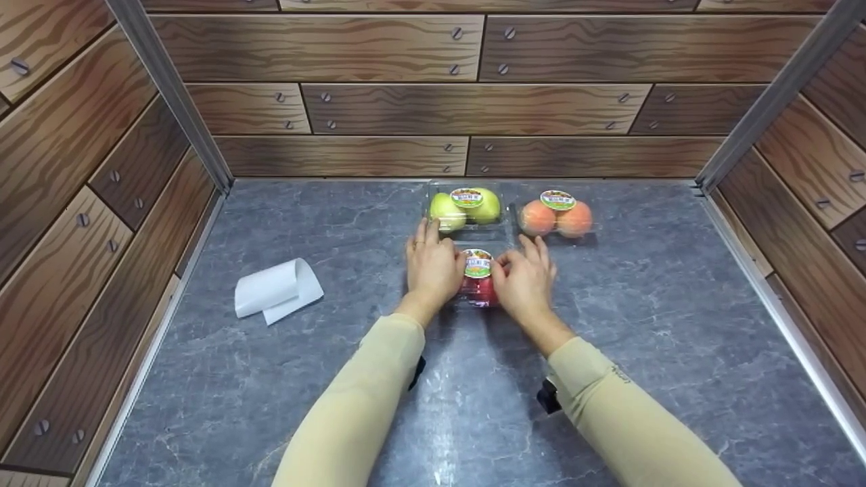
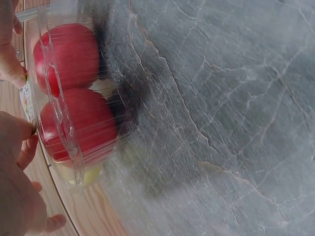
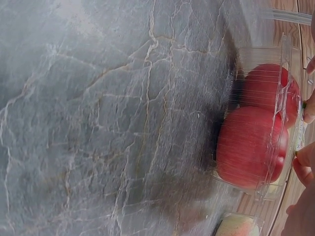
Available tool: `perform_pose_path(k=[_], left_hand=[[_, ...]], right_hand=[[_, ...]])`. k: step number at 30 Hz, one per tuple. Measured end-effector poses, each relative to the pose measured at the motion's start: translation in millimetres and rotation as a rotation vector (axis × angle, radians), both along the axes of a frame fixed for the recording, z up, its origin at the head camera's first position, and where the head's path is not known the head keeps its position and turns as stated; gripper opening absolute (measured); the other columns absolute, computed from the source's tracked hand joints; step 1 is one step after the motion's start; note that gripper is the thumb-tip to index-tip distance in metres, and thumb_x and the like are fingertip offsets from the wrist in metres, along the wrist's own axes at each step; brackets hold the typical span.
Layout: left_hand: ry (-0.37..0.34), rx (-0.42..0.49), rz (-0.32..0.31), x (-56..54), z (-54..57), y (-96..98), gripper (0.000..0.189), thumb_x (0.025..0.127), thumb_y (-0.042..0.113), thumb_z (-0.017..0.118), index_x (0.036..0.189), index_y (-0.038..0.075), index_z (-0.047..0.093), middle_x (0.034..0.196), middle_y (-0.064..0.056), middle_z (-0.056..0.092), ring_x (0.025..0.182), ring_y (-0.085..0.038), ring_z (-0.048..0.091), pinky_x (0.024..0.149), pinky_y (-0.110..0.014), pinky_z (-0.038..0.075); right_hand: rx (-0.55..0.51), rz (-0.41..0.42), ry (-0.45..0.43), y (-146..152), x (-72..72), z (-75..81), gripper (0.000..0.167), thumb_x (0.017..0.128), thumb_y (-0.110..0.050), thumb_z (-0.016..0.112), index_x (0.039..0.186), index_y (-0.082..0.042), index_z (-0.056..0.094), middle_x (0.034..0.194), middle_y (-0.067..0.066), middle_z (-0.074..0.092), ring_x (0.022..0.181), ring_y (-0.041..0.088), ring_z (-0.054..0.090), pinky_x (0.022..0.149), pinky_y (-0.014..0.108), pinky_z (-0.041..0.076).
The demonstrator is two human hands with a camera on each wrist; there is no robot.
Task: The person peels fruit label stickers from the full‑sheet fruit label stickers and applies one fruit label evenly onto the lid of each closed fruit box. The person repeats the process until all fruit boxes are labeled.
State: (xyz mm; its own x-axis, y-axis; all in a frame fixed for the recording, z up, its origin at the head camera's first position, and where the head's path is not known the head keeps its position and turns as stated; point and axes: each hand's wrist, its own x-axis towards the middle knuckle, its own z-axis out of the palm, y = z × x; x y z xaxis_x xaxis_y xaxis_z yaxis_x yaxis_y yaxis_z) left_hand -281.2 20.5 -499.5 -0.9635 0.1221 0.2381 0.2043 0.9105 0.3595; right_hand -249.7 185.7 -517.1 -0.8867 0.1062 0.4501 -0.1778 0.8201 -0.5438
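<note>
A clear plastic clamshell box (image 1: 482,297) with two red apples (image 2: 81,120) stands in front of the person. At its lid is an oval printed sticker label (image 1: 478,263). My left hand (image 1: 433,267) pinches the label's left edge between thumb and forefinger, the other fingers stretched out beyond. On the opposite edge my right hand (image 1: 528,281) pinches it the same way. Both wrist views show the fingertips at the label along the top of the box; the red apples (image 3: 253,145) show through its side.
Behind stand a clear box of green apples (image 1: 483,206) and a clear box of orange-pink fruit (image 1: 574,218), each with an oval label. A curled white sheet (image 1: 277,291) lies at the left on the grey marbled table (image 1: 203,406). Wood-patterned walls (image 1: 385,108) enclose the table.
</note>
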Motion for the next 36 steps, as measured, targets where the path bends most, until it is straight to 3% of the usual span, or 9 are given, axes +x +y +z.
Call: perform_pose_path(k=[8, 14, 18, 23, 30, 36], left_hand=[[-0.013, 0.022, 0.006, 1.1, -0.9, -1.7, 0.024, 0.101, 0.033, 0.07, 0.1, 0.01, 0.077, 0.164, -0.015, 0.045, 0.156, -0.037, 0.032, 0.125, -0.061, 0.026], [0.023, 0.033, 0.013, 0.7, -3.1, -4.4, 0.025, 0.1, 0.033, 0.07, 0.098, 0.009, 0.075, 0.16, -0.017, 0.049, 0.154, -0.038, 0.036, 0.124, -0.06, 0.029], [0.036, 0.057, 0.015, 0.5, -3.1, -7.0, 0.024, 0.099, 0.033, 0.07, 0.098, 0.009, 0.074, 0.158, -0.018, 0.051, 0.152, -0.039, 0.038, 0.123, -0.06, 0.029], [0.022, 0.079, 0.013, -2.0, -1.4, -9.2, 0.032, 0.098, 0.037, 0.072, 0.115, 0.01, 0.073, 0.158, -0.018, 0.05, 0.152, -0.04, 0.038, 0.124, -0.062, 0.027], [-0.013, -0.055, 0.008, -9.1, -0.4, -10.3, 0.057, 0.1, 0.052, 0.064, 0.144, 0.016, 0.066, 0.162, -0.019, 0.045, 0.155, -0.043, 0.032, 0.124, -0.065, 0.024], [0.002, -0.184, -0.013, -12.7, -4.1, -13.3, 0.064, 0.102, 0.062, 0.053, 0.146, 0.018, 0.066, 0.163, -0.021, 0.044, 0.156, -0.045, 0.03, 0.124, -0.069, 0.021]], right_hand=[[0.002, -0.014, -0.001, 0, -0.9, -2.2, 0.017, 0.09, -0.016, 0.076, 0.081, -0.003, 0.072, 0.144, 0.029, 0.06, 0.146, 0.051, 0.041, 0.111, 0.076, 0.032], [-0.018, -0.013, -0.009, 0, -0.3, -2.5, 0.017, 0.091, -0.018, 0.077, 0.086, -0.002, 0.073, 0.144, 0.029, 0.06, 0.145, 0.051, 0.043, 0.113, 0.074, 0.031], [-0.035, -0.016, -0.027, 2, -1.6, -2.8, 0.019, 0.093, -0.02, 0.076, 0.1, -0.002, 0.073, 0.141, 0.028, 0.062, 0.143, 0.05, 0.045, 0.113, 0.073, 0.031], [-0.038, 0.008, -0.066, 6, -6.4, 2.0, 0.044, 0.096, -0.029, 0.076, 0.13, -0.002, 0.068, 0.144, 0.023, 0.062, 0.145, 0.048, 0.044, 0.115, 0.07, 0.03], [0.136, 0.049, -0.196, 14, -19.6, 7.3, 0.07, 0.101, -0.051, 0.065, 0.153, -0.005, 0.054, 0.157, 0.024, 0.051, 0.152, 0.049, 0.032, 0.119, 0.072, 0.02], [0.295, 0.072, -0.269, 22, -26.4, 6.5, 0.072, 0.103, -0.062, 0.054, 0.152, -0.009, 0.057, 0.159, 0.024, 0.048, 0.154, 0.053, 0.026, 0.119, 0.076, 0.016]])
